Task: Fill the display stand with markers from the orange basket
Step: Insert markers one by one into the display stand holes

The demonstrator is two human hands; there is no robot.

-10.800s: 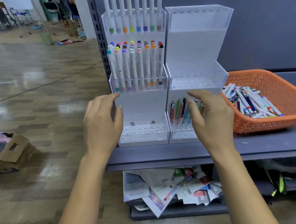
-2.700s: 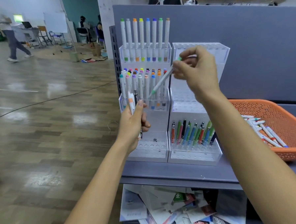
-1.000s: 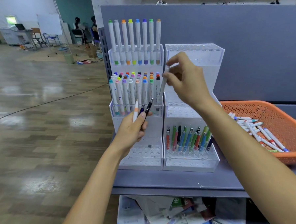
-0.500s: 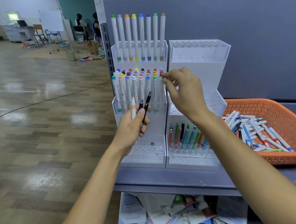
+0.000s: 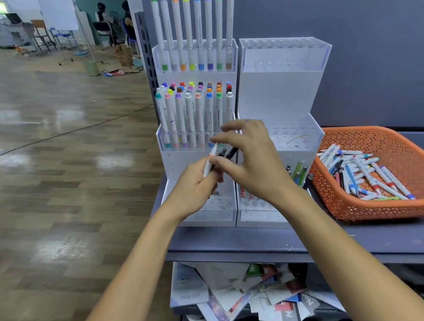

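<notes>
My left hand (image 5: 195,184) grips a white marker (image 5: 209,161) & two dark pens in front of the display stand (image 5: 194,144); right hand (image 5: 250,162), fingers spread, reaches to pinch one. Best take the marker by its cap end, drop it straight into a free hole; more wait in the orange basket (image 5: 375,205)

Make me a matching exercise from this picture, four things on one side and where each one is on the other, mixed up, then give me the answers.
Things
1. basket
2. left hand
3. papers
4. tall markers

Places
A. top tier of the left stand
B. under the shelf
C. right end of the shelf
D. in front of the left stand, holding an orange-tipped marker and dark pens

Pairs: 1-C, 2-D, 3-B, 4-A
</notes>
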